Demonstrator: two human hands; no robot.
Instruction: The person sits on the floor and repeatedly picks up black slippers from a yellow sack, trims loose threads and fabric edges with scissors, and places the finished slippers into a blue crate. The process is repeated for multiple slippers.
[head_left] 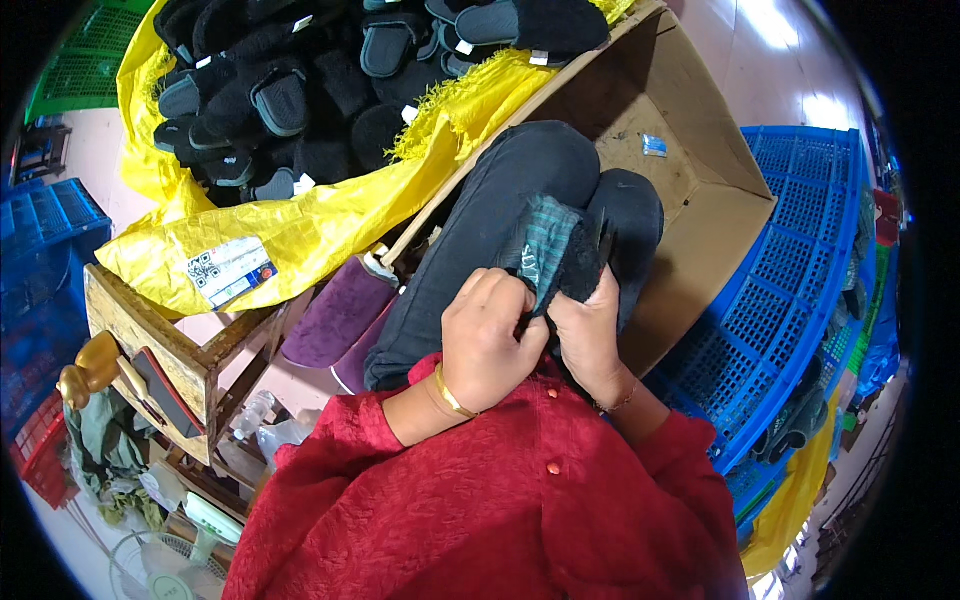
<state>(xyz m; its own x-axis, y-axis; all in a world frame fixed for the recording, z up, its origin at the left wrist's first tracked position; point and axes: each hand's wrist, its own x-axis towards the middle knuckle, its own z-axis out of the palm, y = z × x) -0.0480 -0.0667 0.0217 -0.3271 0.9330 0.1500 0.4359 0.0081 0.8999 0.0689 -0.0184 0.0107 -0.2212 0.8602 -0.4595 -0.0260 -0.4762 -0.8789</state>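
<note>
Over my lap, both hands work on a slipper (543,245) with a teal striped face and black fuzzy pile. My left hand (487,325) is closed in a fist round its near edge. With thumb and fingers, my right hand (588,330) pinches the slipper's fuzzy right side. A thin, dark, pointed thing (606,240) sticks up beside the right fingers; it may be snips, but its grip is hidden. Much of the slipper's lower part lies behind my hands.
Beyond my knees, a yellow woven sack (330,225) holds many black slippers (280,100). An open cardboard box (715,235) stands right of my legs, with a small blue packet (654,146) inside. Blue plastic crates (770,300) flank it. At left is a wooden stand (150,330).
</note>
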